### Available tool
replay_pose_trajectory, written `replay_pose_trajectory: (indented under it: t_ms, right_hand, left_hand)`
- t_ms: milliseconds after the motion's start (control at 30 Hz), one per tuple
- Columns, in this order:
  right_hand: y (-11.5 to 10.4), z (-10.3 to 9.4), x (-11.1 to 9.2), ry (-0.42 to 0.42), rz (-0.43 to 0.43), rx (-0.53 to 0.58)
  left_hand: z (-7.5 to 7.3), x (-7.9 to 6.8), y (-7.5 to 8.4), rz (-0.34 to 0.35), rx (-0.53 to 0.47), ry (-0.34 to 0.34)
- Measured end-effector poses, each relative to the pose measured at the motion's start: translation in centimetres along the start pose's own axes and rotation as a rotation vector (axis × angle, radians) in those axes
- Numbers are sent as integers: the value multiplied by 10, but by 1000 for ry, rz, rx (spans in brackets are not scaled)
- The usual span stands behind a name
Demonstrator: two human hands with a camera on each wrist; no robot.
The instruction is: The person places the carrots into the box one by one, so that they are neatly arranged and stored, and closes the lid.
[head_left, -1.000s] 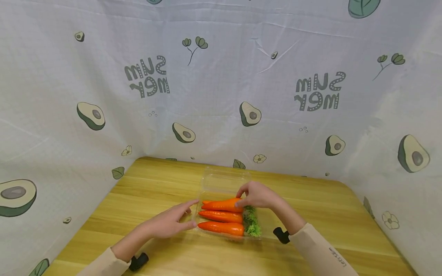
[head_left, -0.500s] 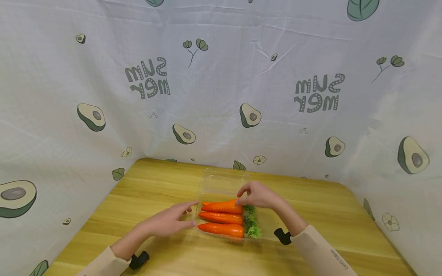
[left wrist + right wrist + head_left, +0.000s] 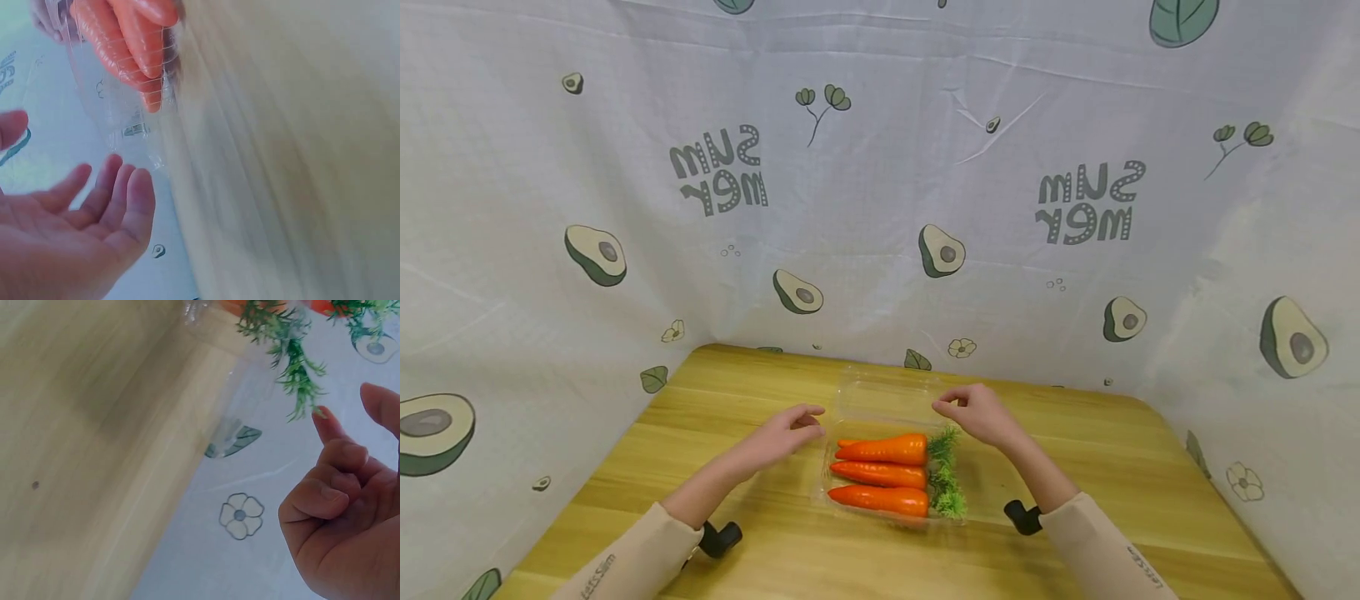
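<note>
Several orange carrots [image 3: 880,500] with green leafy tops [image 3: 950,503] lie side by side in a clear plastic box [image 3: 955,522], tips toward the left. Its transparent lid [image 3: 880,402] is flipped back behind it. My left hand [image 3: 781,437] hovers just off the box's back left corner, holding nothing; the left wrist view shows its fingers loosely bent and apart from the clear wall. Over the back right corner is my right hand [image 3: 981,412], also holding nothing. In the right wrist view its index fingertip is right at a leafy top [image 3: 300,378], the thumb apart and the other fingers curled.
The box stands on a wooden table [image 3: 737,392]. A white curtain [image 3: 865,208] printed with avocados hangs behind the table and along its sides. Black devices are strapped at the left wrist [image 3: 721,540] and right wrist [image 3: 1022,517].
My right hand has let go of the rearmost carrot and moved up and back; that carrot lies in the box. The left hand has drawn back and up from the box's left side.
</note>
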State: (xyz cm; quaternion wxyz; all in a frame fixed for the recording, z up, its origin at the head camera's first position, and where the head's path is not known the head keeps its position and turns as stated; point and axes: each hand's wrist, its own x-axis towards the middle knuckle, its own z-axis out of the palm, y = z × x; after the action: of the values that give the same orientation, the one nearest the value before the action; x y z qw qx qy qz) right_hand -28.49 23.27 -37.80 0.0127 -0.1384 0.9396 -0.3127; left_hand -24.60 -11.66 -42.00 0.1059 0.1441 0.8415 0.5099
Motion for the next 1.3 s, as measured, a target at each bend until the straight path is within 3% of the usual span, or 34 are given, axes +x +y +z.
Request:
replay_pose_trajectory:
  t_ms: [133, 333, 567, 767, 900, 1300]
  right_hand:
    - [10, 0, 2, 32, 36, 5]
    - [22, 1, 4, 35, 95, 15]
    - [33, 9, 7, 25, 187, 45]
    - [34, 18, 7, 0, 227, 122]
    - [33, 20, 8, -6, 232, 128]
    - [34, 26, 11, -12, 193, 111]
  left_hand:
    - [-1, 14, 0, -81, -82, 31]
    - [1, 32, -2, -177, -129, 81]
    - [5, 54, -7, -254, -251, 72]
    - [6, 68, -12, -285, -350, 31]
    - [7, 74, -15, -284, -407, 43]
    - [8, 80, -16, -245, -377, 111]
